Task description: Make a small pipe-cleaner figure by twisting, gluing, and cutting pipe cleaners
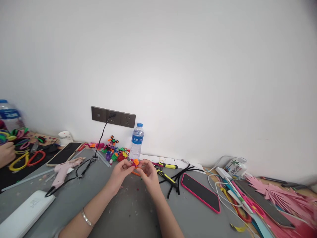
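Note:
My left hand (121, 172) and my right hand (148, 173) meet above the grey table (128, 211), near its far side. Both pinch a small orange and pink fuzzy piece (135, 163) between their fingertips; an orange strand hangs just under it. A silver bracelet (87, 218) sits on my left wrist. Just behind the hands lie several small colourful fuzzy figures (114, 152) and a water bottle (137, 141) standing upright by the wall.
A pink glue gun (64, 168) with a black cord lies at the left, beside a phone (64, 153) and a white power bank (24, 215). Yellow-handled pliers (166, 177), black strands and a pink-cased phone (200, 192) lie to the right. Another person's hand (6, 153) works at far left.

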Motion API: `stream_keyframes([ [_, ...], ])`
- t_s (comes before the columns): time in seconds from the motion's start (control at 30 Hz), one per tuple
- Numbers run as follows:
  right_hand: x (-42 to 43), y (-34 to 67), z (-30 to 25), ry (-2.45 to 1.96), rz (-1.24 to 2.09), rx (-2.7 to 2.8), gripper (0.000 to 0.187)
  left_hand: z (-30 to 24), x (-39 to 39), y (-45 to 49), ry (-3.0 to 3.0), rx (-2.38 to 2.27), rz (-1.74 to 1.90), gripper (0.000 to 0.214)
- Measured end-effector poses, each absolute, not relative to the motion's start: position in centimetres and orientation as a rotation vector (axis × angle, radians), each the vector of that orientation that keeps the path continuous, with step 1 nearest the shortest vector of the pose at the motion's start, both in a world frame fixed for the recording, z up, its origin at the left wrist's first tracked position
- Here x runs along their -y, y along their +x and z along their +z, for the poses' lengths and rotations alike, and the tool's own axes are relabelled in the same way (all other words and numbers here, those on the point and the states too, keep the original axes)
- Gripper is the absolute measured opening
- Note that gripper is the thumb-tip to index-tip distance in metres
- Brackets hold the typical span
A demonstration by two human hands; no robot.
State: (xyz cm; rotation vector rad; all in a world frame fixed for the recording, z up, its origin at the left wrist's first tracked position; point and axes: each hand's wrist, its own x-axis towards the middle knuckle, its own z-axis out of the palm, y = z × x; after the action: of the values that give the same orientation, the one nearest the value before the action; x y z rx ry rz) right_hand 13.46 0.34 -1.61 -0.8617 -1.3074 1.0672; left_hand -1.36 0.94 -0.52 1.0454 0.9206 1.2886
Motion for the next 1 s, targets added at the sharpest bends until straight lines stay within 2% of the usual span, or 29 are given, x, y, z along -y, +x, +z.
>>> stream_keyframes([
  [0.47,-0.2,12.4,-1.6,-0.829,1.057,1.172,0.021,-1.0,-1.1,-1.4,1.137,-0.884,1.223,0.022],
  [1.0,-0.5,13.8,-1.2,-0.877,0.921,1.169,0.023,-0.4,-0.6,-1.0,1.064,-0.893,1.129,0.036],
])
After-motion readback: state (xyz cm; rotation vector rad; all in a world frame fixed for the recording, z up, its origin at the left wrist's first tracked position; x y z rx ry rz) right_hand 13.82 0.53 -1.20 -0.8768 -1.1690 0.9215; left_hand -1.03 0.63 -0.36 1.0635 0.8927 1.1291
